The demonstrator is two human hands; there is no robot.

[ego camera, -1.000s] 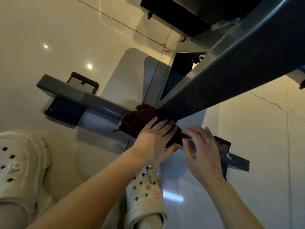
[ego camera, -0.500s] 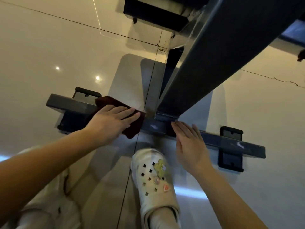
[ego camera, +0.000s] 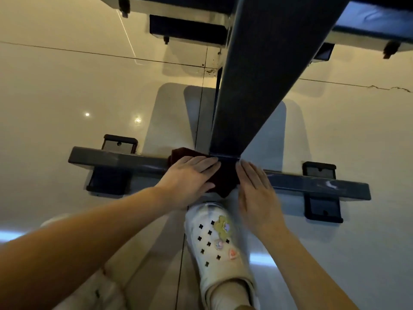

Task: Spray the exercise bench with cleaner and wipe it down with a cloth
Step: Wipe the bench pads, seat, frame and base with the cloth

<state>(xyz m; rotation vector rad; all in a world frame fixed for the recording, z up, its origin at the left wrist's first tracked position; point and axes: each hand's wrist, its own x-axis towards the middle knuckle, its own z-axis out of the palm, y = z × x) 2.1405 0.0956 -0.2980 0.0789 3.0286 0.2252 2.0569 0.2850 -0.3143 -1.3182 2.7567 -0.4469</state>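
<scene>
The exercise bench's dark grey floor crossbar (ego camera: 125, 161) runs left to right across the floor, and its slanted upright post (ego camera: 250, 90) rises from the bar's middle. A dark maroon cloth (ego camera: 225, 182) lies over the bar at the base of that post. My left hand (ego camera: 190, 177) presses flat on the cloth with straight fingers. My right hand (ego camera: 257, 191) rests flat on the bar just right of the cloth, fingers straight, its fingertips at the cloth's edge. No spray bottle shows.
Black rubber feet (ego camera: 323, 206) sit under each end of the bar on glossy pale floor tiles (ego camera: 55, 97). My foot in a white clog (ego camera: 219, 242) stands just below the cloth. The bench's padded underside (ego camera: 368, 25) hangs overhead at the top.
My left hand has slid the cloth rightward along the bar, from its left half back to the base of the post. My right hand stays on the bar beside the post.
</scene>
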